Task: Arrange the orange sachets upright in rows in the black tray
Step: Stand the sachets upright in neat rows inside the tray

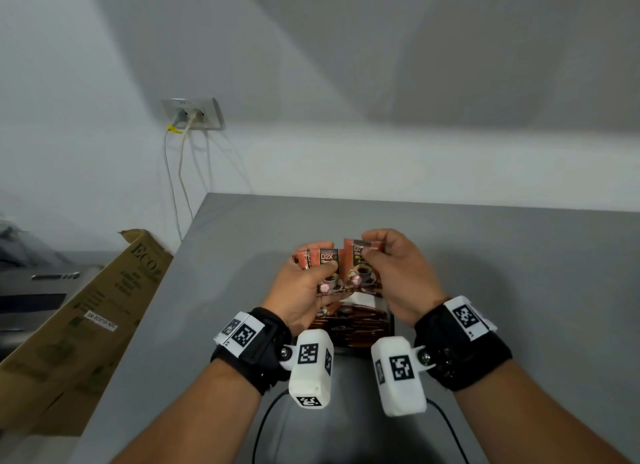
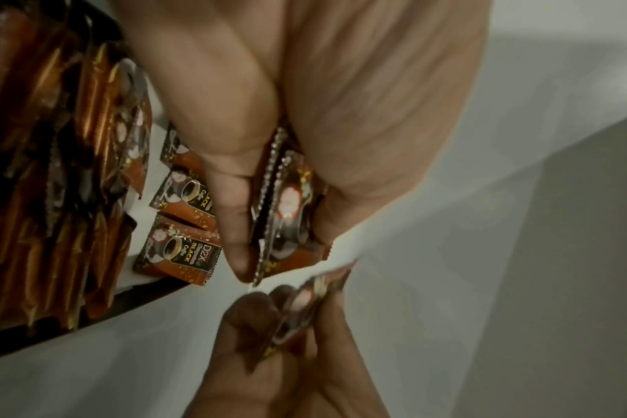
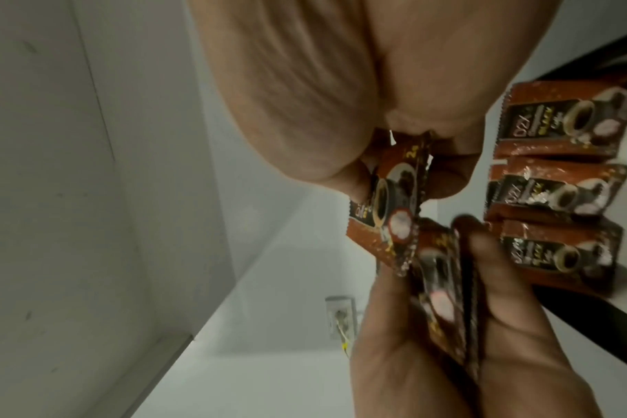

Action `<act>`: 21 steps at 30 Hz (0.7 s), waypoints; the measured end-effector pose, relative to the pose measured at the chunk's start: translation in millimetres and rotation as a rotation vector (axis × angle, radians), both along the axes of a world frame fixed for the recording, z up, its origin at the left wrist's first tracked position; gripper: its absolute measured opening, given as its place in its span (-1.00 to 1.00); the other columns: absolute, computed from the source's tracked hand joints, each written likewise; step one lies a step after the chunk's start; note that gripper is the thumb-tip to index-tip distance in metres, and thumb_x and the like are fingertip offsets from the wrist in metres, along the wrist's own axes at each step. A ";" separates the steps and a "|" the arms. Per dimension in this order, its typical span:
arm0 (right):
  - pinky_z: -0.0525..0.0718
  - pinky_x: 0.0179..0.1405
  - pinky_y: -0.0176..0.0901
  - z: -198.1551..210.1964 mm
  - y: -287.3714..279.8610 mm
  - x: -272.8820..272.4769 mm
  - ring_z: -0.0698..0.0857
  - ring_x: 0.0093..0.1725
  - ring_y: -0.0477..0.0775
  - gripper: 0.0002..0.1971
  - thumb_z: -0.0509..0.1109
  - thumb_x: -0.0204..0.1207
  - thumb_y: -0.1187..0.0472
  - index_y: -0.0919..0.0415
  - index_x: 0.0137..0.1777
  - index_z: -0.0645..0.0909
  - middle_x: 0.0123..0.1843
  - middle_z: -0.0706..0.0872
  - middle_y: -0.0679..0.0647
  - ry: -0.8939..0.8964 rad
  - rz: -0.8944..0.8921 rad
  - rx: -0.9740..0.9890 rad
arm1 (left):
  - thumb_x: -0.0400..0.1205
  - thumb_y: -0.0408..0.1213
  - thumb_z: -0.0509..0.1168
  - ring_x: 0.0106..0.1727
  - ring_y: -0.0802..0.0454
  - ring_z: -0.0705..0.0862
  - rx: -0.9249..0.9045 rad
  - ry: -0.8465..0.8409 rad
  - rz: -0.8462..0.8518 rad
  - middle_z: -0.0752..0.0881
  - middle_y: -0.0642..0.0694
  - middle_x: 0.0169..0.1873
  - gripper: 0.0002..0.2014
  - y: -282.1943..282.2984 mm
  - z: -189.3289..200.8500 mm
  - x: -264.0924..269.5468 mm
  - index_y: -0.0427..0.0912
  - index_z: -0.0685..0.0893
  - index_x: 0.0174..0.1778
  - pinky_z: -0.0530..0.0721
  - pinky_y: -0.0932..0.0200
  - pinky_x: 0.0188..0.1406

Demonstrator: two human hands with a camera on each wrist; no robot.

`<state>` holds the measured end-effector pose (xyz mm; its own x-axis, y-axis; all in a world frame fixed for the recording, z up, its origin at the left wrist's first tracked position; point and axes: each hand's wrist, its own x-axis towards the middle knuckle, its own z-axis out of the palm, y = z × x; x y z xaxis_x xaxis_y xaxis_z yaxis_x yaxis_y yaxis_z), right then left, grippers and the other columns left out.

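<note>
Above the tray on the desk, the left hand grips a stack of sachets, fingers curled round it. The right hand pinches one sachet just beside the stack. More sachets stand in the tray.

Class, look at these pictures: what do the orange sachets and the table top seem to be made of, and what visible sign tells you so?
Orange sachets: likely glossy printed plastic or foil film; they show bright glints, crinkles and serrated sealed edges.

Table top: a smooth, matte grey surface, perhaps laminate or painted board; it looks even, without grain or strong reflection. The exact material cannot be told.
</note>
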<state>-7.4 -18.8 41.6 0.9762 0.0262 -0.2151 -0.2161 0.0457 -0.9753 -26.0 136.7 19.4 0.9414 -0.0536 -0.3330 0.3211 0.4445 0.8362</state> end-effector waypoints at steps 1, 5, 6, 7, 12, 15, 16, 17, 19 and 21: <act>0.79 -0.01 0.09 -3.9 4.7 -2.4 0.78 -0.07 0.13 -0.78 0.33 0.66 0.42 0.12 0.19 0.62 0.08 0.76 0.19 0.010 0.016 -0.006 | 0.64 -0.61 0.28 -0.24 -0.16 0.80 0.011 -0.008 0.007 0.77 -0.32 -0.05 -0.66 -2.2 0.0 -0.4 -0.24 0.61 0.30 0.83 -0.07 -0.27; 0.77 0.10 -0.03 -14.2 13.9 -9.6 0.81 0.00 0.05 -0.75 0.46 0.58 0.37 0.15 0.22 0.67 0.04 0.81 0.10 0.060 0.060 0.008 | 0.59 -0.67 0.31 -0.28 -0.07 0.75 0.011 -0.010 0.063 0.74 -0.30 -0.06 -0.58 -7.0 -1.5 -0.9 -0.23 0.60 0.31 0.71 0.15 -0.47; 0.77 0.08 -0.04 -14.8 14.8 -11.2 0.83 -0.02 0.06 -0.80 0.47 0.57 0.37 0.16 0.16 0.69 0.00 0.84 0.10 0.076 0.072 0.022 | 0.57 -0.68 0.32 -0.27 -0.06 0.74 0.007 -0.008 0.072 0.74 -0.29 -0.07 -0.56 -7.8 -2.0 -0.8 -0.22 0.59 0.32 0.70 0.15 -0.46; 0.77 0.07 -0.02 -15.3 15.0 -12.5 0.83 -0.04 0.08 -0.84 0.47 0.57 0.37 0.18 0.10 0.70 -0.03 0.85 0.12 0.097 0.079 0.049 | 0.56 -0.67 0.34 -0.26 -0.06 0.74 0.001 -0.005 0.076 0.74 -0.27 -0.08 -0.56 -9.1 -2.1 -1.2 -0.22 0.59 0.32 0.70 0.14 -0.43; 0.71 0.19 0.23 -14.8 14.0 -11.5 0.79 -0.08 0.20 -0.99 0.44 0.61 0.32 0.26 -0.04 0.68 -0.12 0.84 0.24 0.146 0.056 0.097 | 0.68 -0.28 0.24 -0.07 -0.19 0.70 -0.093 0.061 0.050 0.73 -0.31 0.01 -0.73 -8.0 1.9 -5.3 -0.28 0.64 0.26 0.67 -0.03 -0.13; 0.71 0.25 0.35 -8.1 1.9 -5.3 0.79 -0.01 0.29 -0.95 0.39 0.64 0.35 0.30 0.05 0.62 0.09 0.81 0.39 0.129 -0.017 0.118 | 0.63 -0.39 0.12 -0.09 -0.29 0.77 -0.150 0.085 0.073 0.76 -0.40 0.00 -0.68 2.8 -0.5 -4.5 -0.33 0.62 0.24 0.75 -0.19 -0.07; 0.72 0.23 0.32 -4.1 -2.6 -4.2 0.78 0.00 0.28 -0.92 0.36 0.65 0.38 0.31 0.11 0.60 0.12 0.80 0.38 0.130 -0.015 0.149 | 0.64 -0.46 0.10 -0.07 -0.32 0.78 -0.130 0.080 0.072 0.76 -0.44 0.01 -0.68 5.1 -0.7 -4.3 -0.37 0.62 0.25 0.77 -0.24 -0.03; 0.72 0.19 0.28 -1.1 -6.3 -4.0 0.78 0.00 0.26 -0.87 0.35 0.66 0.40 0.32 0.17 0.59 0.13 0.80 0.35 0.126 -0.004 0.175 | 0.66 -0.51 0.10 -0.05 -0.33 0.79 -0.088 0.067 0.060 0.77 -0.45 0.02 -0.70 5.8 -0.9 -4.8 -0.40 0.62 0.25 0.79 -0.26 0.00; 0.72 0.18 0.23 3.0 -7.8 -6.5 0.76 0.03 0.24 -0.76 0.36 0.64 0.43 0.32 0.28 0.58 0.16 0.77 0.32 0.109 0.048 0.185 | 0.67 -0.59 0.17 -0.07 -0.28 0.81 0.004 0.020 0.027 0.78 -0.42 -0.01 -0.73 3.2 -0.7 -6.2 -0.40 0.63 0.24 0.82 -0.21 -0.04; 0.71 0.23 0.22 0.0 -5.3 -9.5 0.76 0.07 0.26 -0.73 0.39 0.61 0.44 0.32 0.29 0.59 0.17 0.77 0.32 0.118 0.095 0.150 | 0.63 -0.65 0.24 -0.16 -0.19 0.80 0.068 -0.013 0.018 0.78 -0.33 -0.10 -0.71 0.2 -1.6 -6.6 -0.35 0.63 0.22 0.83 -0.11 -0.16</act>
